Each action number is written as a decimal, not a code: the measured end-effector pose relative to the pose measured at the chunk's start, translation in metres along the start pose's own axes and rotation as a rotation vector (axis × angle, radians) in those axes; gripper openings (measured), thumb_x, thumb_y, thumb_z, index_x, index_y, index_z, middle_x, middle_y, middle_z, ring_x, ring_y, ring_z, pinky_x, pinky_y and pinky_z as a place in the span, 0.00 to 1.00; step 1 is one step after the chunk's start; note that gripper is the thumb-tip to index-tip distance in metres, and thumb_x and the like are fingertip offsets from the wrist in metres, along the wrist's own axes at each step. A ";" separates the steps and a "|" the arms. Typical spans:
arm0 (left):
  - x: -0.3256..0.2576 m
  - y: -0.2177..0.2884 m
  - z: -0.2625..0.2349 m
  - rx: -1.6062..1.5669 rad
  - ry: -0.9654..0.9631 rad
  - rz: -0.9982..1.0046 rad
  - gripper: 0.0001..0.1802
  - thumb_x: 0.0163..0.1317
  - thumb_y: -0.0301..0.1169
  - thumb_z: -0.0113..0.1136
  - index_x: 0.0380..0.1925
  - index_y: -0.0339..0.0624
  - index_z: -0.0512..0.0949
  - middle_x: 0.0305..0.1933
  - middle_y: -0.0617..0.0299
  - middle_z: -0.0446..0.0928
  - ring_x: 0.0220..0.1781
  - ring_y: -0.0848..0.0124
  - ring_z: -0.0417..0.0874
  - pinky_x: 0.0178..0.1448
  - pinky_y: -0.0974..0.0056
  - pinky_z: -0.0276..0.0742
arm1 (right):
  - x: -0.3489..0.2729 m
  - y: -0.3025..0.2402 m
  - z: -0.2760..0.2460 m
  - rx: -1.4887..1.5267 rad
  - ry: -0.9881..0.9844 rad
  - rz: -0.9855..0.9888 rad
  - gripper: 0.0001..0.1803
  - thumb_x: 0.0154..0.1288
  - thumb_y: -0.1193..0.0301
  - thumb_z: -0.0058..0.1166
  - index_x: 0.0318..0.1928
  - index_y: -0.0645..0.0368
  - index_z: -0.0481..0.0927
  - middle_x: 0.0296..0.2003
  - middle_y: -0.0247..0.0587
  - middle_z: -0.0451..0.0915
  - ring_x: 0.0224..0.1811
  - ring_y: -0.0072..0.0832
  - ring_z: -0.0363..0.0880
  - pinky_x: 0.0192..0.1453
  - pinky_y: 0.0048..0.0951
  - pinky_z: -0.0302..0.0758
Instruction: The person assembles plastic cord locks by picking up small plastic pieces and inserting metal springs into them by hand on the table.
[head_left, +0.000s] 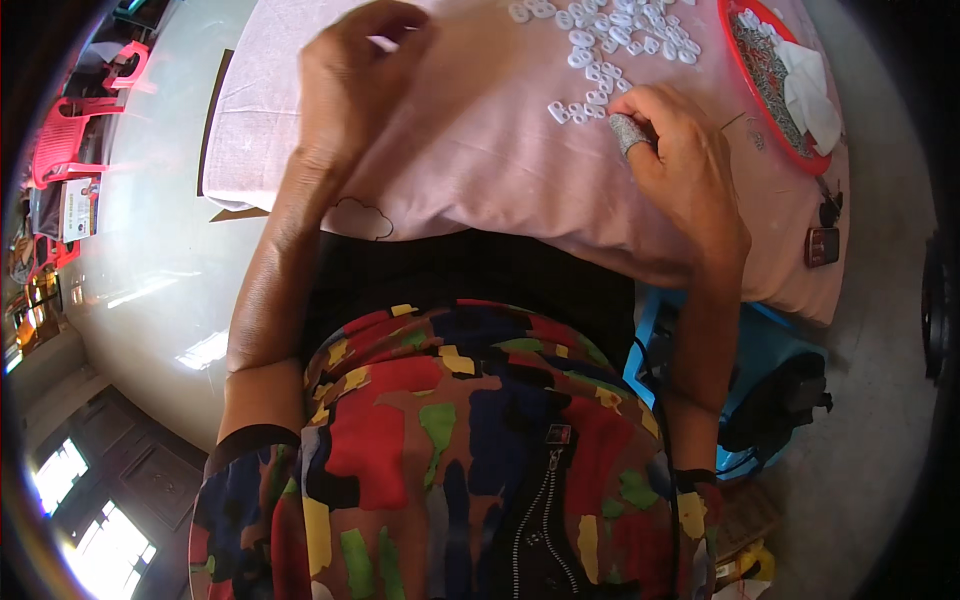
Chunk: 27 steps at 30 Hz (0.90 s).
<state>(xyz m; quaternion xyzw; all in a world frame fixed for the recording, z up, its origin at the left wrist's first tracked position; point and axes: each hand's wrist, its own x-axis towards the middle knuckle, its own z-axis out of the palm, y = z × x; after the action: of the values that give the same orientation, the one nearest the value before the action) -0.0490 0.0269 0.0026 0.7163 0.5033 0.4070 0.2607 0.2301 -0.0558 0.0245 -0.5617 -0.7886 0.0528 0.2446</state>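
Observation:
Small white plastic pieces (600,75), each with holes like tiny loops, lie loose on the pink cloth at the far right of centre. My right hand (685,155) rests at the near edge of this pile. Its fingers are curled in, a grey wrap covers one digit, and the fingertips meet the closest pieces; whatever they pinch is hidden. Over the cloth at the far left, my left hand (360,80) is raised with thumb and fingers drawn together. A pale patch shows in the gap between them, but I cannot make out what it is.
A red-rimmed tray (735,60) of small grey metal parts, with a white tissue (812,100) on it, stands at the right. Below it a small dark device (822,246) lies near the table edge. A blue stool (780,370) bears a black bag. Pink chairs (65,140) stand far left.

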 end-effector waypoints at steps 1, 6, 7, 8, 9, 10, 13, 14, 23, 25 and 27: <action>-0.001 0.008 0.006 -0.006 -0.094 0.080 0.11 0.64 0.28 0.65 0.47 0.40 0.84 0.39 0.60 0.85 0.37 0.75 0.82 0.42 0.70 0.81 | 0.000 -0.001 0.000 0.002 -0.004 -0.003 0.09 0.57 0.80 0.53 0.40 0.58 0.79 0.34 0.46 0.81 0.39 0.46 0.80 0.46 0.42 0.75; -0.021 0.034 0.050 0.087 -0.269 0.362 0.10 0.61 0.28 0.68 0.43 0.38 0.85 0.40 0.58 0.81 0.37 0.71 0.83 0.42 0.67 0.80 | 0.001 -0.002 0.002 0.104 0.093 -0.031 0.11 0.57 0.83 0.51 0.40 0.60 0.78 0.36 0.48 0.81 0.40 0.48 0.81 0.47 0.41 0.77; -0.021 0.035 0.051 0.088 -0.269 0.362 0.10 0.61 0.28 0.68 0.43 0.38 0.85 0.40 0.58 0.81 0.37 0.71 0.83 0.42 0.67 0.80 | 0.000 -0.002 0.004 0.105 0.093 -0.032 0.11 0.57 0.83 0.51 0.40 0.60 0.78 0.36 0.48 0.81 0.40 0.48 0.81 0.47 0.41 0.77; -0.021 0.035 0.053 0.100 -0.266 0.355 0.11 0.61 0.28 0.68 0.43 0.37 0.85 0.39 0.59 0.81 0.37 0.72 0.83 0.43 0.67 0.80 | -0.001 -0.001 0.007 0.218 0.098 0.005 0.12 0.57 0.84 0.50 0.42 0.60 0.78 0.36 0.48 0.81 0.40 0.45 0.82 0.47 0.38 0.77; -0.022 0.034 0.053 0.113 -0.264 0.347 0.11 0.61 0.27 0.68 0.42 0.36 0.84 0.39 0.59 0.81 0.36 0.74 0.83 0.43 0.68 0.80 | -0.002 -0.001 0.010 0.333 0.103 0.043 0.14 0.57 0.85 0.48 0.43 0.61 0.79 0.37 0.48 0.81 0.39 0.42 0.83 0.46 0.34 0.78; -0.022 0.034 0.053 0.114 -0.266 0.349 0.11 0.61 0.27 0.68 0.42 0.36 0.84 0.39 0.59 0.81 0.36 0.74 0.83 0.43 0.68 0.80 | -0.002 -0.002 0.012 0.333 0.105 0.044 0.14 0.57 0.85 0.48 0.43 0.61 0.79 0.37 0.48 0.81 0.39 0.42 0.83 0.46 0.34 0.78; -0.022 0.031 0.051 -0.070 -0.319 0.214 0.10 0.62 0.26 0.67 0.42 0.35 0.83 0.39 0.62 0.82 0.39 0.77 0.82 0.44 0.70 0.80 | -0.003 -0.008 0.019 0.509 0.097 0.073 0.17 0.57 0.87 0.46 0.46 0.63 0.79 0.36 0.46 0.82 0.38 0.33 0.84 0.45 0.29 0.78; -0.023 0.032 0.050 -0.190 -0.343 0.112 0.09 0.63 0.25 0.66 0.42 0.35 0.83 0.39 0.63 0.82 0.40 0.78 0.82 0.46 0.71 0.79 | -0.003 -0.009 0.023 0.562 0.111 0.077 0.17 0.58 0.87 0.46 0.46 0.63 0.79 0.36 0.44 0.81 0.38 0.28 0.82 0.44 0.27 0.77; -0.020 0.027 0.047 -0.750 -0.451 -0.126 0.08 0.68 0.24 0.61 0.45 0.35 0.83 0.42 0.64 0.83 0.47 0.79 0.82 0.57 0.74 0.78 | -0.001 -0.015 0.022 0.692 0.181 0.065 0.16 0.60 0.87 0.45 0.47 0.64 0.80 0.38 0.35 0.81 0.40 0.18 0.78 0.47 0.19 0.74; -0.019 0.032 0.042 -0.792 -0.471 -0.192 0.09 0.68 0.24 0.61 0.46 0.36 0.83 0.43 0.64 0.83 0.48 0.80 0.82 0.58 0.73 0.78 | -0.001 -0.020 0.024 0.724 0.180 0.050 0.16 0.61 0.87 0.45 0.47 0.65 0.80 0.39 0.35 0.81 0.40 0.17 0.77 0.48 0.19 0.74; -0.021 0.035 0.041 -0.876 -0.497 -0.272 0.10 0.67 0.26 0.63 0.47 0.38 0.83 0.44 0.65 0.83 0.50 0.80 0.81 0.60 0.73 0.77 | -0.004 -0.021 0.028 0.862 0.201 0.114 0.15 0.62 0.87 0.46 0.47 0.66 0.80 0.40 0.35 0.81 0.42 0.17 0.76 0.50 0.19 0.73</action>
<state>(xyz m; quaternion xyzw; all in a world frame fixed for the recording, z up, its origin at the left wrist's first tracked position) 0.0003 -0.0036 0.0018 0.5432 0.2973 0.3596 0.6980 0.2006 -0.0619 0.0058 -0.4535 -0.6346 0.3351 0.5285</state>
